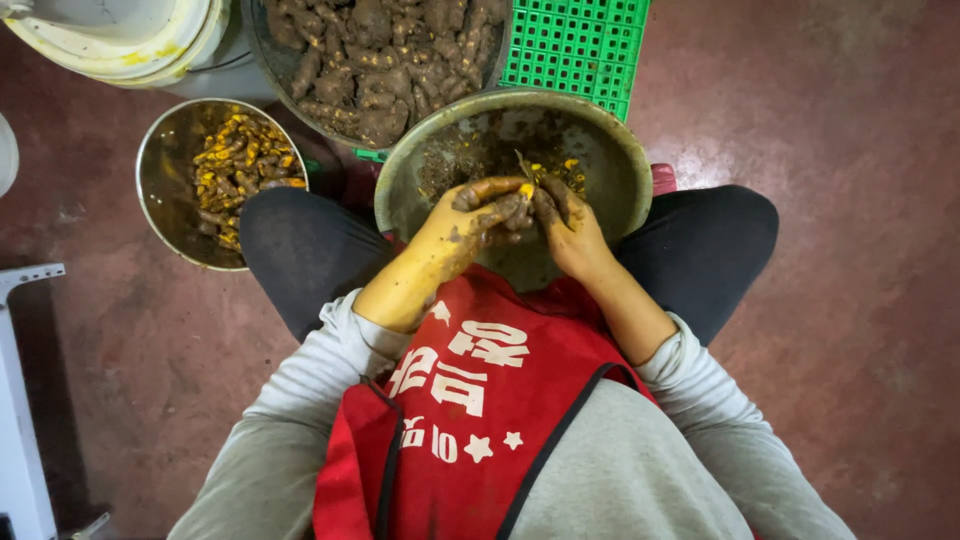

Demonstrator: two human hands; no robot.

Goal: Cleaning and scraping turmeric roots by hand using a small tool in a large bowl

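- Two hands meet on one small, muddy piece of turmeric root with a bright orange cut end, held right over the wide, dented grey metal basin on the person's lap.
- Left hand is curled tight round the root, fingers stained yellow. Right hand pinches in from the other side. It may hold a small blade or scraper, but it's too caked in mud to tell.
- Looks like mid-peel to me: skin partly off, orange showing at the tip. I'd guess the next bit calls for turning the root in the left hand's grip to get at the brown side, keeping it over the basin so the scraps drop in.
- Inside that basin: dark peelings and a few orange bits near the far wall.
- Left of the basin sits a smaller shiny steel bowl with cleaned yellow-orange root pieces in it.
- Beyond the basin, a big round tub is piled with unpeeled brown roots; a green plastic lattice crate is just beside it.
- Further left of the tub, a white plastic bucket with yellow stains.
- Knees in dark trousers flank the basin, so reaching the steel bowl means going over the left knee.
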